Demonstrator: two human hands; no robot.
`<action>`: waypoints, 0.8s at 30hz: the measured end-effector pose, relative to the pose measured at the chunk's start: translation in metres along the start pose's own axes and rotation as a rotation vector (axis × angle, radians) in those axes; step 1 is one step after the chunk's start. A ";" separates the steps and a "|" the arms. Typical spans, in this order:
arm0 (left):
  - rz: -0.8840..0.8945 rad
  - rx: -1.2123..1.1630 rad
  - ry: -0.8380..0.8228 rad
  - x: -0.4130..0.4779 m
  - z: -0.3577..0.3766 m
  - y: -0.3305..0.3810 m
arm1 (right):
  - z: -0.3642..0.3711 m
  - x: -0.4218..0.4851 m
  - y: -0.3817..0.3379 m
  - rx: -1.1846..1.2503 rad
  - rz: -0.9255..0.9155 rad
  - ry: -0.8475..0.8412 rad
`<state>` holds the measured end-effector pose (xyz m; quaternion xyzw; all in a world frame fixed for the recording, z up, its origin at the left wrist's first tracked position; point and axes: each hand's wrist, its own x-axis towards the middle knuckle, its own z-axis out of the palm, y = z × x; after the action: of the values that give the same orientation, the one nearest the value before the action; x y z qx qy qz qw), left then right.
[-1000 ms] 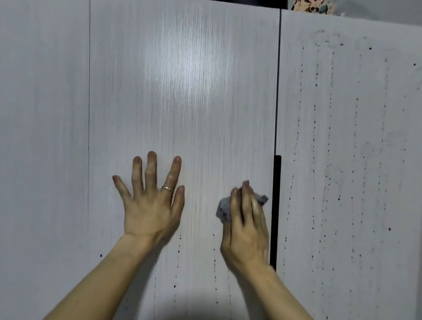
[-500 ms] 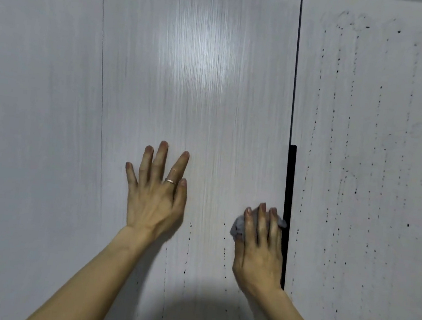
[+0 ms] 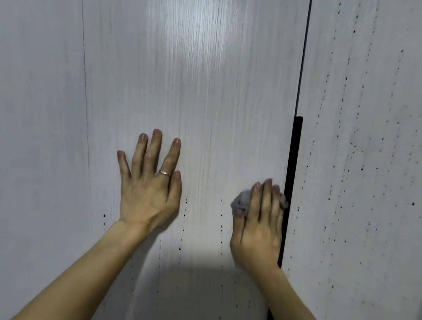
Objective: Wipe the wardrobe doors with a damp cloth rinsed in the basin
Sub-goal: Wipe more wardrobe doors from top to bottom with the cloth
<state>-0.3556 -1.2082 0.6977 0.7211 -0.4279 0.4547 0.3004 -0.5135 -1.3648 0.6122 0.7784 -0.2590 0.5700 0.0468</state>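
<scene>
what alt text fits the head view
A right hand holds a grey cloth against a pale wardrobe door beside a black handle strip; the left hand lies flat on it. Rows of dark specks dot the doors.

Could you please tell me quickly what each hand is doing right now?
Left hand: open, fingers spread flat against the middle door.
Right hand: holding the grey cloth against the same door, beside the black handle strip.
</scene>
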 end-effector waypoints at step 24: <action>-0.003 0.014 0.011 0.001 -0.003 0.002 | 0.007 0.010 -0.018 -0.121 -0.095 -0.018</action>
<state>-0.3583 -1.2069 0.6997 0.7214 -0.4219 0.4610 0.2986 -0.4976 -1.3551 0.6226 0.7905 -0.2562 0.5436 0.1183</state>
